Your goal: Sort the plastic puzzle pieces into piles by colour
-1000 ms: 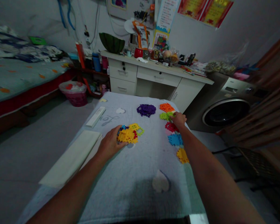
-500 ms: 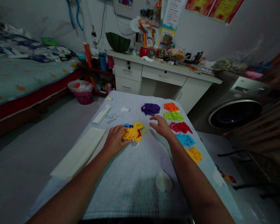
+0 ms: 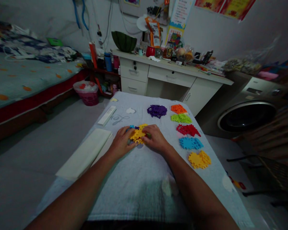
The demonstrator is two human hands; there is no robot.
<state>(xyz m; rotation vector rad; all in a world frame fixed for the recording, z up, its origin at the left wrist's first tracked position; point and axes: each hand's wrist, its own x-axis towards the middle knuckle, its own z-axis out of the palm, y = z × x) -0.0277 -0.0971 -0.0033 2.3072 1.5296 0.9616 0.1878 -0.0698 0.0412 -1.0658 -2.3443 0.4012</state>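
Note:
A mixed heap of plastic puzzle pieces (image 3: 137,134), mostly yellow with blue and green bits, lies mid-table on a pale blue towel (image 3: 139,179). My left hand (image 3: 122,143) grips its left side with curled fingers. My right hand (image 3: 155,139) lies on its right side, fingers bent over the pieces. Sorted piles sit to the right: purple (image 3: 157,111), orange (image 3: 179,109), green (image 3: 181,118), red (image 3: 188,130), blue (image 3: 190,143) and yellow (image 3: 199,159).
A white folded cloth (image 3: 85,153) and a long white box (image 3: 107,115) lie along the table's left side. Beyond stand a cluttered white desk (image 3: 168,75), a washing machine (image 3: 247,108), a pink bin (image 3: 86,92) and a bed (image 3: 19,80) at the left.
My right hand left the green pile at the far right and came back to the mixed heap, now resting on it. My left hand stayed on the heap.

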